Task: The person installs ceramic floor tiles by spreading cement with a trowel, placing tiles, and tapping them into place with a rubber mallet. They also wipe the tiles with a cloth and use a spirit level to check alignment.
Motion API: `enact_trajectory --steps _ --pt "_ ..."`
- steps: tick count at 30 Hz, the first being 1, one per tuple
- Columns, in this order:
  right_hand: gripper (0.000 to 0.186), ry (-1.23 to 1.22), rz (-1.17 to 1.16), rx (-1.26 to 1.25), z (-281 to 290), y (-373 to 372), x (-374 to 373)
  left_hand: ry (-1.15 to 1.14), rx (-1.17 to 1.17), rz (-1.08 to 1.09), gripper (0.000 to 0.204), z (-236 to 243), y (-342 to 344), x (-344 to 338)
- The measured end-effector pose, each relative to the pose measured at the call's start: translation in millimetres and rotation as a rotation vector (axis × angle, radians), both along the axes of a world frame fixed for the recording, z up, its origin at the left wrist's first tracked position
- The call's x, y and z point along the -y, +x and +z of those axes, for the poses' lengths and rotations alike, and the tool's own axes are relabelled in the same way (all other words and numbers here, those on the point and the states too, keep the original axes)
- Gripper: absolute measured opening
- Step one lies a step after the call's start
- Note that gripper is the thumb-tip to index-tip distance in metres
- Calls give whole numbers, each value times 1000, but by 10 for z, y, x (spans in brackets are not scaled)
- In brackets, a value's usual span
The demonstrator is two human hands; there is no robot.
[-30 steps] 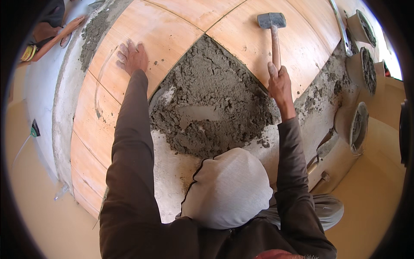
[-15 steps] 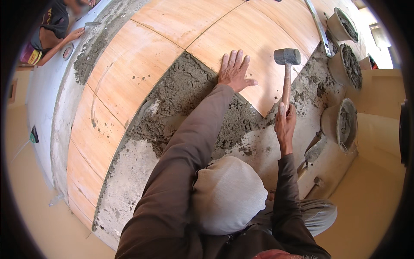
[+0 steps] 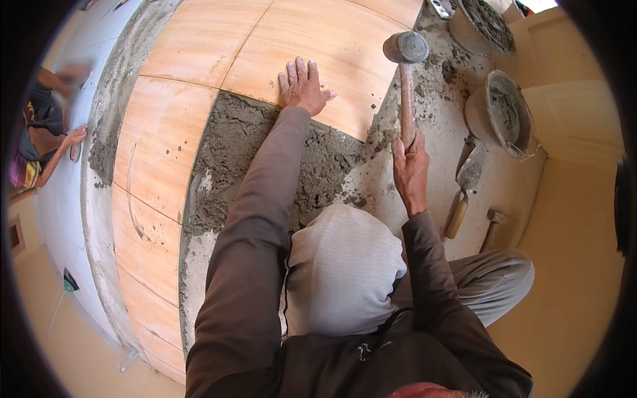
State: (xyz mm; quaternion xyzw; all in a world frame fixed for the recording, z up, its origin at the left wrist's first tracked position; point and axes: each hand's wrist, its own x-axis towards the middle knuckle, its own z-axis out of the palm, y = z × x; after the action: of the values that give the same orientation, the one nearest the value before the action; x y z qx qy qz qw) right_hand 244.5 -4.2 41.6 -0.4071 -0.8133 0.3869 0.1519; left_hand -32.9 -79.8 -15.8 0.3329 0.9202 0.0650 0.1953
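Note:
My left hand (image 3: 304, 88) lies flat with its fingers spread on a wood-patterned tan tile (image 3: 332, 43), close to the tile's near edge. Grey wet mortar (image 3: 245, 132) spreads over the floor beneath and beside my left forearm. My right hand (image 3: 411, 169) is wrapped round the wooden handle of a mallet (image 3: 406, 50). The mallet's dark, round head is up, near the tile's right edge; whether it touches the tile I cannot tell. More tan tiles (image 3: 159, 139) lie in a row to the left of the mortar.
A mortar-smeared trowel (image 3: 470, 169) and a hammer (image 3: 493, 225) rest on the floor at right. Buckets of mortar (image 3: 474, 109) stand along the right side, before a tan wall (image 3: 577, 219). Another person (image 3: 46, 132) sits at the far left by a pale floor strip.
The whole view has shifted, so the tile and both hands appear farther left and higher. My left hand stays flat on the tile; my right still grips the mallet.

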Motion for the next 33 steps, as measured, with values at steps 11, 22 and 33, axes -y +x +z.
enact_trajectory --steps 11,22,33 --pt "30 -42 66 117 162 132 100 -14 1 1 100 -99 69 65" --pt "37 -166 75 -133 148 -343 -325 -177 63 -58 105 341 -158 -259" --pt "35 37 27 -96 -115 -941 -1387 -265 134 -70 117 452 -244 -439"
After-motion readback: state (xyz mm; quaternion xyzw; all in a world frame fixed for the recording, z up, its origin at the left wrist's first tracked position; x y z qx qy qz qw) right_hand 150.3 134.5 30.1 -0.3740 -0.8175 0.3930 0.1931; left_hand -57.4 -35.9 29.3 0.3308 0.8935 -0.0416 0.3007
